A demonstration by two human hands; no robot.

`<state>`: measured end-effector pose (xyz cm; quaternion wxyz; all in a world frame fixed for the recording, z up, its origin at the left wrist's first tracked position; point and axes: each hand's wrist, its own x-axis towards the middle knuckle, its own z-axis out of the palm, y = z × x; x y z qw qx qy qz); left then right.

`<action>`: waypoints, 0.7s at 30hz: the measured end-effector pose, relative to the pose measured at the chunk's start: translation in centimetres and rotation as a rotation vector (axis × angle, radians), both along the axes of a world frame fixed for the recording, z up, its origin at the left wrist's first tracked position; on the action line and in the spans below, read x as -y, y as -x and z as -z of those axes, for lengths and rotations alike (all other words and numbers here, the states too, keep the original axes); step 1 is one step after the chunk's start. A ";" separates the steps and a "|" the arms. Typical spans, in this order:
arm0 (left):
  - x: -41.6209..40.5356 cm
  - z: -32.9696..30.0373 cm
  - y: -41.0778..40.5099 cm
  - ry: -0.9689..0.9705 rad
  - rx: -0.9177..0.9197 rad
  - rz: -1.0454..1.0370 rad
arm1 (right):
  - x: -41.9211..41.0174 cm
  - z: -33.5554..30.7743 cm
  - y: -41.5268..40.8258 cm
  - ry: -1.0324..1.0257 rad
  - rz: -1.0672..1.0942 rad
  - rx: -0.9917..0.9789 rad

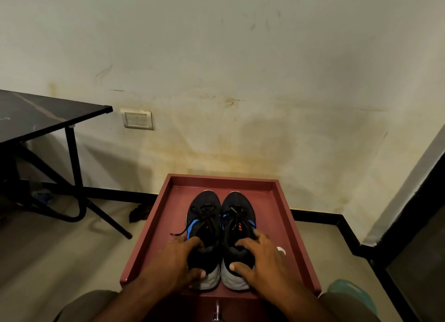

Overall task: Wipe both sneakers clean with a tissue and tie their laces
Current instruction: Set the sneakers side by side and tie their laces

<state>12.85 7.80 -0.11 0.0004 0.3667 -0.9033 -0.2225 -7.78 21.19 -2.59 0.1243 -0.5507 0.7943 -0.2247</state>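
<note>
Hands curl around the heels: left hand grips left sneaker, right hand right sneaker.

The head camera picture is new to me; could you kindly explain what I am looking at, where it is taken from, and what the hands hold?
There is no machine: a person wears a camera on the head, looking down at their own hands. A dark red tray holds two black sneakers side by side, toes pointing away. The left hand grips the heel of the left sneaker; the right hand grips the right sneaker. Something small and white lies beside the right hand. A black table stands left.
</note>
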 end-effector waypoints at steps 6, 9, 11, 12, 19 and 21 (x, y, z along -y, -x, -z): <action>1.1 0.1 2.2 0.031 -0.060 -0.103 | 1.5 -1.2 0.6 0.089 0.037 0.001; 2.2 -1.1 3.6 0.081 -0.029 -0.087 | 2.6 -2.6 1.7 0.104 0.082 -0.036; 2.7 -1.7 4.6 0.137 0.013 -0.051 | 3.6 -3.5 2.2 0.107 0.096 -0.056; 2.9 -1.8 5.0 0.159 0.025 -0.036 | 4.2 -3.9 2.3 0.108 0.099 -0.058; 3.7 -1.4 6.6 0.164 0.022 -0.027 | 6.8 -3.8 2.1 0.032 0.134 -0.075; 3.6 -1.1 6.6 0.161 0.046 -0.023 | 7.0 -3.2 1.9 0.012 0.129 -0.046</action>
